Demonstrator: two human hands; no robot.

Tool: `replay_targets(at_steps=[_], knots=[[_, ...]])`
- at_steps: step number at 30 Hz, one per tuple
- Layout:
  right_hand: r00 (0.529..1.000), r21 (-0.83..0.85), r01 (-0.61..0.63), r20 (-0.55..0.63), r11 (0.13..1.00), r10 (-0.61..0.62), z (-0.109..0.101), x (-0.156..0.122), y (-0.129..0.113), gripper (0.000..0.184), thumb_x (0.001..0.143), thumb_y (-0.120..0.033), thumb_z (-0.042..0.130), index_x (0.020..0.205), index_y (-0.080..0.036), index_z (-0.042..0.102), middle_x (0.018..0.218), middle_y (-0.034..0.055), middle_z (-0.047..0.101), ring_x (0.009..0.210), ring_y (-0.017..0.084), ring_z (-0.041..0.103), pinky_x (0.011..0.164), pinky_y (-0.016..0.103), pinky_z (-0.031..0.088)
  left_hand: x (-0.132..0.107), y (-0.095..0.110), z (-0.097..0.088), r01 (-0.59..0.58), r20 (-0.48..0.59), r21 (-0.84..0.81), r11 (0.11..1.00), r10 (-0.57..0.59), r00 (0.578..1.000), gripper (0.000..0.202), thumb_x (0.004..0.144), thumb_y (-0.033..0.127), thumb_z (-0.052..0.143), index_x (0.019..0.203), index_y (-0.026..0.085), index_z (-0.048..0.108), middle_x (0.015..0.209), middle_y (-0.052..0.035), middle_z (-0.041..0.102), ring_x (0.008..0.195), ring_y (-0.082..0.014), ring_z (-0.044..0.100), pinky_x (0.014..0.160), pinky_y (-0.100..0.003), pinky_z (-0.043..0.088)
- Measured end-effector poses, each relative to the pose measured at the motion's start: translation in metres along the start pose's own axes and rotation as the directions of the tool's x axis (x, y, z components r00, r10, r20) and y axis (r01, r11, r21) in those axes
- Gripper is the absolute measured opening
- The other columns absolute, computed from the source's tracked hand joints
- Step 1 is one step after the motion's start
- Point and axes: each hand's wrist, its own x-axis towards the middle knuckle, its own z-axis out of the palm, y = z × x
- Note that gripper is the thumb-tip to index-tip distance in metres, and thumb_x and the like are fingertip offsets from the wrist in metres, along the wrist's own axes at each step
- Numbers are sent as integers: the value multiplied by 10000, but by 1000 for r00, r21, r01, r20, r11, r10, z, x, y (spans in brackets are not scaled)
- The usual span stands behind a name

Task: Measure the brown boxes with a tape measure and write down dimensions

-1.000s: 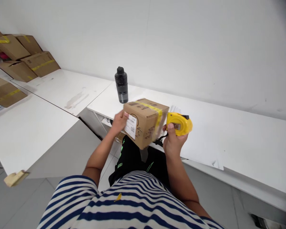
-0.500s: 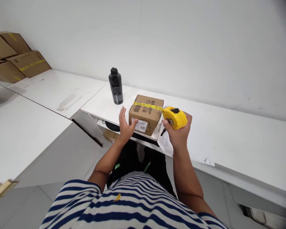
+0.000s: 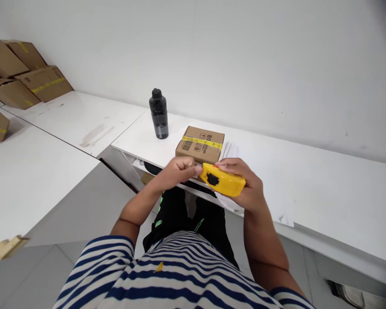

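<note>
A yellow tape measure [image 3: 229, 183] with a black button is gripped in my right hand [image 3: 252, 191], held up in front of the box. My left hand [image 3: 176, 172] is closed in a pinch at the front end of the tape measure, where the blade comes out; the fingertips hide most of that end. Just behind both hands, a small cardboard box [image 3: 197, 138] sealed with yellow tape sits on the white shelf top [image 3: 324, 184]. Its front side is mostly covered by my hands and the tape measure.
A black bottle [image 3: 158, 115] stands upright left of the box. White papers [image 3: 230, 150] lie to the right of the box. Several taped cartons [image 3: 46, 83] are stacked at the far left against the wall. A white table [image 3: 35, 171] edge runs along the left.
My right hand has drawn the tape measure back from the box and turned it. My left hand has left the box's front side and closed at the tape measure's end.
</note>
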Motion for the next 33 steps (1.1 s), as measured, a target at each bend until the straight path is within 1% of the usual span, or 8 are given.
replay_targets(at_steps=[3, 8, 13, 24, 27, 29, 31, 33], knots=[[965, 12, -86, -247, 996, 86, -29, -5, 19, 574, 637, -265, 960, 1156, -321, 723, 1113, 44, 741, 1030, 264, 724, 843, 432, 631, 21, 0, -40, -38, -197, -43, 998, 29, 980, 471, 838, 538, 723, 640, 202, 459, 529, 75, 400, 448, -51, 330, 454, -217, 269], [760, 138, -312, -557, 940, 334, -70, -13, 60, 614, 608, -344, 965, 1149, -264, 686, 1041, 11, 735, 946, 212, 722, 847, 398, 623, 56, -11, -98, 112, -381, 50, 992, -84, 921, 444, 856, 427, 671, 601, 208, 382, 538, 81, 299, 466, -52, 310, 481, -225, 293], [794, 95, -456, -407, 885, 452, -52, -6, 75, 657, 654, -458, 917, 1217, -253, 648, 1151, 52, 722, 1043, 234, 707, 931, 414, 602, 75, -28, -91, 335, -131, 287, 898, -309, 942, 397, 823, 541, 708, 795, 196, 513, 701, 25, 519, 600, -95, 475, 541, -230, 368], [843, -52, -438, -370, 897, 390, -35, -2, 82, 660, 790, -514, 797, 1344, -267, 536, 1238, 73, 672, 1105, 236, 673, 974, 426, 585, 85, -43, -84, 362, -162, 262, 894, -329, 930, 438, 854, 624, 629, 881, 198, 529, 890, -28, 625, 828, -168, 599, 696, -282, 447], [858, -164, -388, -423, 907, 291, -33, -4, 77, 635, 786, -560, 792, 1289, -259, 548, 1205, 86, 659, 1089, 256, 676, 952, 462, 592, 76, -31, -67, 273, -388, 441, 855, -93, 917, 386, 877, 579, 632, 900, 207, 532, 963, -53, 633, 945, -211, 615, 834, -355, 493], [876, -260, -287, -462, 922, 142, -29, -9, 64, 628, 774, -590, 797, 1249, -271, 540, 1204, 90, 648, 1125, 280, 673, 980, 502, 577, 62, -21, -46, 157, -524, 634, 757, 271, 808, 352, 899, 535, 638, 1020, 214, 555, 1131, -89, 632, 1134, -252, 585, 1004, -430, 465], [864, -312, -158, -503, 937, -22, -23, -21, 46, 639, 767, -614, 799, 1235, -288, 511, 1185, 84, 652, 1135, 297, 683, 992, 536, 568, 40, -13, -16, -3, -486, 764, 645, 579, 655, 363, 947, 519, 593, 1152, 223, 549, 1273, -115, 600, 1277, -271, 527, 1126, -484, 398], [822, -309, -104, -562, 945, -93, -15, -38, 27, 646, 786, -628, 778, 1251, -291, 482, 1135, 84, 671, 1081, 306, 713, 941, 532, 594, 16, -14, 19, -271, -328, 770, 577, 723, 608, 389, 978, 549, 539, 1221, 246, 528, 1263, -106, 602, 1260, -255, 556, 1131, -484, 415]])
